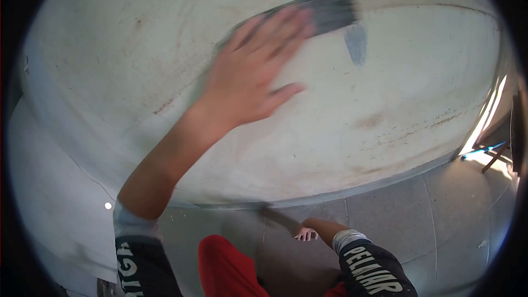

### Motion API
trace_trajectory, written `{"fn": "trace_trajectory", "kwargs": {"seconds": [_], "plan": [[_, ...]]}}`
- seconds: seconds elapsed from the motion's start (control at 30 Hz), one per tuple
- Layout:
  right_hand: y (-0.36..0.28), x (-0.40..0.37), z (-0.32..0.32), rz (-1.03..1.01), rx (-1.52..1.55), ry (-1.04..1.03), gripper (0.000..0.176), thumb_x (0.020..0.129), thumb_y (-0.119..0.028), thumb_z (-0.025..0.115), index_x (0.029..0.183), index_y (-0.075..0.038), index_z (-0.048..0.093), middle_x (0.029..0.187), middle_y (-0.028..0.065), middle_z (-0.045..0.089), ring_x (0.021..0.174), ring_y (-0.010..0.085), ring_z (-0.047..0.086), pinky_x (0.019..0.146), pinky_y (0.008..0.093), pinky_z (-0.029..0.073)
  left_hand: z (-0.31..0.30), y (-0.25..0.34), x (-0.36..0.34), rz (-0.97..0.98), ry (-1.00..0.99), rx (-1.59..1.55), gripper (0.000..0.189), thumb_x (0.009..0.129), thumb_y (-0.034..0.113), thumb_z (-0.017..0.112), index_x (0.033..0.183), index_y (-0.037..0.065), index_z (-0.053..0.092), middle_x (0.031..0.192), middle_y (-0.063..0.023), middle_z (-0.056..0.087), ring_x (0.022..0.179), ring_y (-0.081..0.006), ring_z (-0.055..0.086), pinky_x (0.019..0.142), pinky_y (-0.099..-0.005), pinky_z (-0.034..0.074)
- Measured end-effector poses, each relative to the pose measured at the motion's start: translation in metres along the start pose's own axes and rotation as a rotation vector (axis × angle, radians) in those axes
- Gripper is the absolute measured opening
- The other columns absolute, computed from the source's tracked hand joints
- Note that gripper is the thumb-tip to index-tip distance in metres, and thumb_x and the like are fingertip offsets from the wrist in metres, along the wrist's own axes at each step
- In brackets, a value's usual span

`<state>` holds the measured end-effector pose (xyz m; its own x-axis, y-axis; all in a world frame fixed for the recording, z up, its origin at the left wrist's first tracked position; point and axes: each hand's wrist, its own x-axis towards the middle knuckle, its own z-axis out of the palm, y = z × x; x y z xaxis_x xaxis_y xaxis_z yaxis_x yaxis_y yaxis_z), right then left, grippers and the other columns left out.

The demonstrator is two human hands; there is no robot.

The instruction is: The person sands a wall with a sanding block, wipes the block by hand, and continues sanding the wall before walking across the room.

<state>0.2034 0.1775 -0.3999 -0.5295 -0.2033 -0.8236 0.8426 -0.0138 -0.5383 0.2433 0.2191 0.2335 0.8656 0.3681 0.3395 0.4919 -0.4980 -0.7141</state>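
Note:
My left hand (256,63) lies flat against the pale wall (341,110), its fingers stretched out and the thumb spread to the side. Beneath the fingers is a dark grey rectangular sheet (335,11) that looks like sandpaper, pressed onto the wall. Both are blurred by motion, and the hand covers part of the sheet. A blue-grey patch (356,44) marks the wall just below the sheet's right end. Lower down, my right hand (307,234) hangs near my knee with its fingers loosely apart. Nothing shows in it.
Brown stains and scratches (368,121) run across the wall. Grey floor tiles (385,214) meet its base. At the right stand a dark wooden leg (495,158) and a blue stick-like object (484,150), beside a sunlit gap. My red-clothed knee (225,264) is close to the wall.

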Motion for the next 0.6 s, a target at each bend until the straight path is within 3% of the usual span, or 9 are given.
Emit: {"fn": "trace_trajectory", "kwargs": {"seconds": [0.13, 0.23, 0.43, 0.6], "plan": [[0.002, -0.001, -0.011, -0.04, -0.053, -0.067, 0.066, 0.099, -0.065, 0.043, 0.153, -0.026, 0.042, 0.155, 0.0034, 0.046, 0.14, 0.0222, 0.045, 0.108, 0.0599, 0.039, -0.017, -0.026, -0.096, -0.161, -0.183, 0.118, 0.091, 0.083, 0.036, 0.075, 0.157, 0.002, 0.033, 0.165, -0.0177, 0.028, 0.152, -0.036, 0.027, 0.121, -0.0529, 0.022], [0.008, -0.002, -0.013, -0.035, 0.109, -0.068, 0.066, 0.1, -0.065, 0.042, 0.153, -0.026, 0.041, 0.157, 0.0035, 0.044, 0.141, 0.0216, 0.044, 0.108, 0.0598, 0.039, -0.013, -0.016, -0.092, -0.215, -0.167, 0.078, 0.094, 0.083, 0.037, 0.075, 0.157, 0.0, 0.03, 0.165, -0.0191, 0.026, 0.153, -0.036, 0.023, 0.122, -0.0536, 0.02], [0.005, -0.008, -0.005, -0.066, 0.099, -0.028, 0.065, 0.102, -0.059, 0.038, 0.156, -0.023, 0.037, 0.156, 0.0067, 0.045, 0.141, 0.0237, 0.043, 0.11, 0.0609, 0.036, -0.014, -0.003, -0.006, -0.094, -0.11, 0.052, 0.095, 0.083, 0.042, 0.075, 0.159, 0.007, 0.03, 0.167, -0.0117, 0.024, 0.154, -0.0295, 0.022, 0.123, -0.0504, 0.019], [0.007, -0.004, -0.006, -0.064, 0.084, 0.021, 0.062, 0.101, -0.061, 0.041, 0.152, -0.025, 0.044, 0.153, 0.0043, 0.049, 0.137, 0.0212, 0.049, 0.107, 0.0581, 0.041, 0.01, 0.025, 0.087, 0.083, 0.123, -0.002, 0.083, 0.09, 0.047, 0.065, 0.157, 0.009, 0.035, 0.165, -0.0067, 0.03, 0.152, -0.0237, 0.027, 0.124, -0.045, 0.022]]}}
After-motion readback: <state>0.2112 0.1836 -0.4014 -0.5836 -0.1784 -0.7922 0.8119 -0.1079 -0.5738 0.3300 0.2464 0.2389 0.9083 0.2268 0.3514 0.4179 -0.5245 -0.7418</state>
